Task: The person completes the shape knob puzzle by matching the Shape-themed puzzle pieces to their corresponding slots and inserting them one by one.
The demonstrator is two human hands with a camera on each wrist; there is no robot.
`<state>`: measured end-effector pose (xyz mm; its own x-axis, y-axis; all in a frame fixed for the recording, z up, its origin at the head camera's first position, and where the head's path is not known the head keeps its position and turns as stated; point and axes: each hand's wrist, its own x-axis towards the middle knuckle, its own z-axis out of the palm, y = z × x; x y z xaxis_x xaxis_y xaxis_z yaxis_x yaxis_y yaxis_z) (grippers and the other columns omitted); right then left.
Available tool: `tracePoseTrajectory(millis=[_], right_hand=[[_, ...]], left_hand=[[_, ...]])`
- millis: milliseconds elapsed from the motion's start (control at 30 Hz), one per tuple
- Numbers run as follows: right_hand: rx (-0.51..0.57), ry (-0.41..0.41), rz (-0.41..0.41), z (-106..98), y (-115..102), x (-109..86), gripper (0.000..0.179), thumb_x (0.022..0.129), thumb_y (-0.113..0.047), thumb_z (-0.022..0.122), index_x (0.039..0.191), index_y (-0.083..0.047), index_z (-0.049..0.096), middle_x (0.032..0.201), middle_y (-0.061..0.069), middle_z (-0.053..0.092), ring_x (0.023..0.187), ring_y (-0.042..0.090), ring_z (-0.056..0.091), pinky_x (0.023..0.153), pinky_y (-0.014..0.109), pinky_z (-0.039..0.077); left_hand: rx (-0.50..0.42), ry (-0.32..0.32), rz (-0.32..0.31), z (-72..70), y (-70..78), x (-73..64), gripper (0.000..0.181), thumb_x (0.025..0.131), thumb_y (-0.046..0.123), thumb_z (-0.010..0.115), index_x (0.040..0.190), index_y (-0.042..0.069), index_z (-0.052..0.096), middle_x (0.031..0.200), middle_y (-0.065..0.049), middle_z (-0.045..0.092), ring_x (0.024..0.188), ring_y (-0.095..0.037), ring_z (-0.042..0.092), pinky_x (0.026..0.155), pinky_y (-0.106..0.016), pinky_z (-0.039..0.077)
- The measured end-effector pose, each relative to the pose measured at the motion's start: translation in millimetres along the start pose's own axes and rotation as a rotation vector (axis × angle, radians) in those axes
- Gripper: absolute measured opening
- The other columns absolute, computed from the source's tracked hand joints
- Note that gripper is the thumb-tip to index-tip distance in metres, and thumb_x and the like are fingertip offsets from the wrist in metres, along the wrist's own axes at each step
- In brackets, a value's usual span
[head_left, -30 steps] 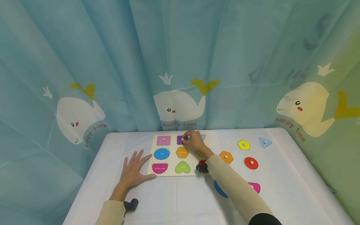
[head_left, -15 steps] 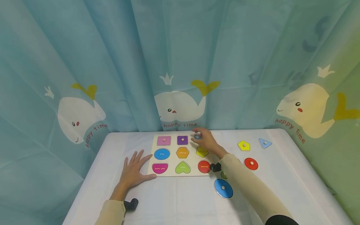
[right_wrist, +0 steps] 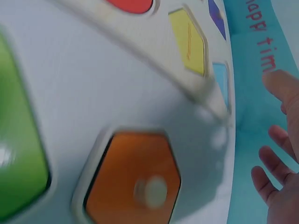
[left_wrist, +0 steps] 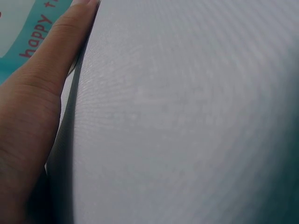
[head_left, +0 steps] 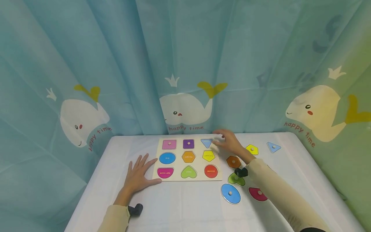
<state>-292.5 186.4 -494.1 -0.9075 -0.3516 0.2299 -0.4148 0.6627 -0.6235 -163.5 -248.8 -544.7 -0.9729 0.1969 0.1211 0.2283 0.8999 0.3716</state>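
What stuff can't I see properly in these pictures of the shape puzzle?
- Green heart piece, head view: partly covered by the black wrist gadget.
- Word on the blue triangle, head view: too small to read.
- Printed red circle, right wrist view: cut off by the top edge.
- Orange hexagon piece's knob, right wrist view: blurred.
- Curtain writing, left wrist view: cut off by the top edge.

On the table [head_left: 185,206], loose pieces [head_left: 230,194] lie right of the board [head_left: 178,165].
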Motion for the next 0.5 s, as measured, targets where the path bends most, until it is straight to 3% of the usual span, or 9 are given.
tracePoseTrajectory(millis=[500], right_hand=[[-0.014,0.109,0.059,-37.6,33.8,-23.4,0.044,0.094,-0.014,0.076,0.133,0.002,0.063,0.135,0.024,0.062,0.114,0.047,0.059,0.094,0.060,0.051]], left_hand=[[0.019,-0.005,-0.006,1.2,-1.5,1.8,0.096,0.071,0.069,0.079,0.152,0.026,0.051,0.165,-0.017,0.032,0.153,-0.046,0.018,0.115,-0.078,0.006]])
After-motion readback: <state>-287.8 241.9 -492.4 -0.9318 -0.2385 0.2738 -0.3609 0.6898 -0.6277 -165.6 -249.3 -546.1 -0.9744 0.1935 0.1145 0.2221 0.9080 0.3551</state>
